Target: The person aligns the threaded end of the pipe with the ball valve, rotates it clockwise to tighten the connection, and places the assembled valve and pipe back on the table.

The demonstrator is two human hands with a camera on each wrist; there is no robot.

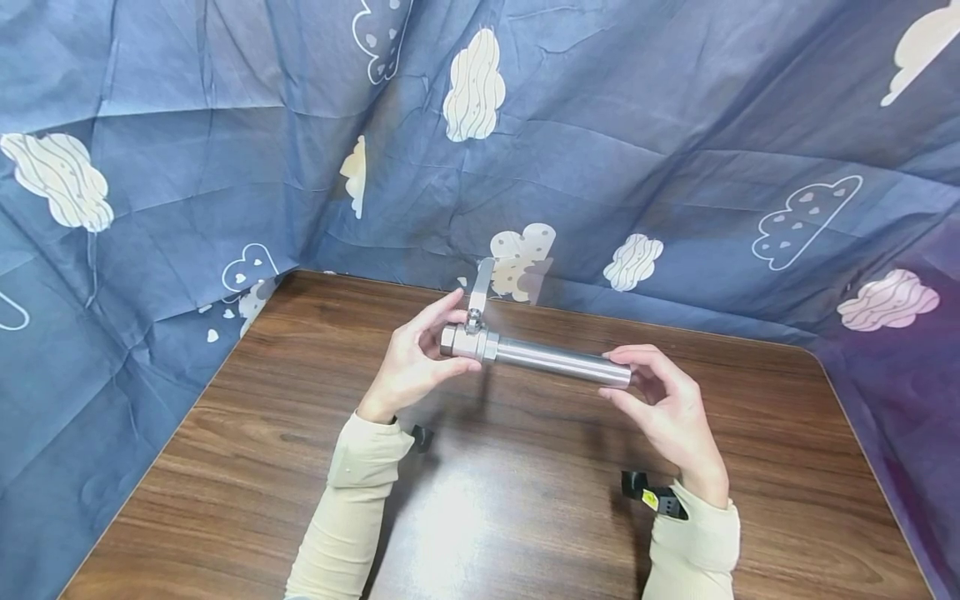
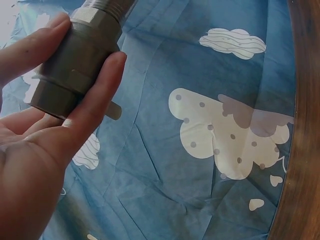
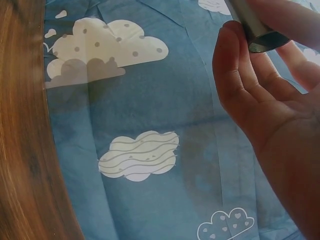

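A metal ball valve (image 1: pixel 468 342) with a flat lever handle (image 1: pixel 482 286) is joined to a smooth steel pipe (image 1: pixel 562 360), and the two are held above the table. My left hand (image 1: pixel 411 360) grips the valve body between thumb and fingers, the lever pointing up and away. At the pipe's far right end, my right hand (image 1: pixel 663 400) pinches it between thumb and fingers. In the left wrist view the valve's hexagonal end (image 2: pixel 52 97) faces the palm. The right wrist view shows the pipe's open end (image 3: pixel 267 41) among the fingers.
Below the hands lies a brown wood-grain table (image 1: pixel 525 467). Behind it and at both sides hangs a blue cloth (image 1: pixel 600 125) with cloud prints, close to the table's back edge. Dark straps with small devices (image 1: pixel 660 500) sit at the wrists.
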